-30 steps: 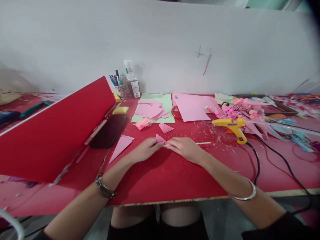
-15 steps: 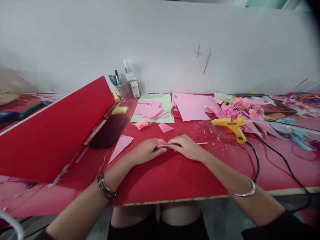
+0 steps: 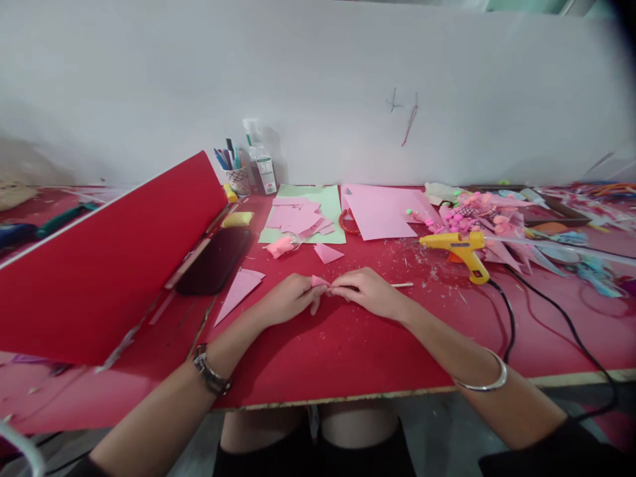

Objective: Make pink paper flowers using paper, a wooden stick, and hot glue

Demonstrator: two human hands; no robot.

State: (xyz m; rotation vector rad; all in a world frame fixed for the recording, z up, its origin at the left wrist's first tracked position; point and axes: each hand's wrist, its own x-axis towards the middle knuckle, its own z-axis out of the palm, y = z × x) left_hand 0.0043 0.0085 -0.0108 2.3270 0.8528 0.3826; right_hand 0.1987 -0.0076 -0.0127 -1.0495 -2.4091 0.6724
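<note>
My left hand (image 3: 293, 298) is closed on a small pink paper piece (image 3: 319, 281), pinched between thumb and fingers. Close beside it, my right hand (image 3: 368, 290) is closed around a thin pale stick (image 3: 401, 285), whose far end pokes out to the right past the knuckles. The other end of the stick meets the paper between my two hands, though fingers hide most of the join. A folded pink paper triangle (image 3: 328, 253) lies just beyond my fingertips. Another pink paper cone (image 3: 240, 294) rests left of my left hand.
A yellow glue gun (image 3: 460, 252) with a black cord lies to the right, before a heap of pink paper decorations (image 3: 477, 215). Pink scraps sit on a green sheet (image 3: 338, 228). A dark phone (image 3: 216, 262) and a slanted red board (image 3: 124, 265) stand left.
My left fingers have shifted on the paper; the thumb now points lower, and the stretch of stick that showed between the hands is mostly covered. My right hand has barely moved.
</note>
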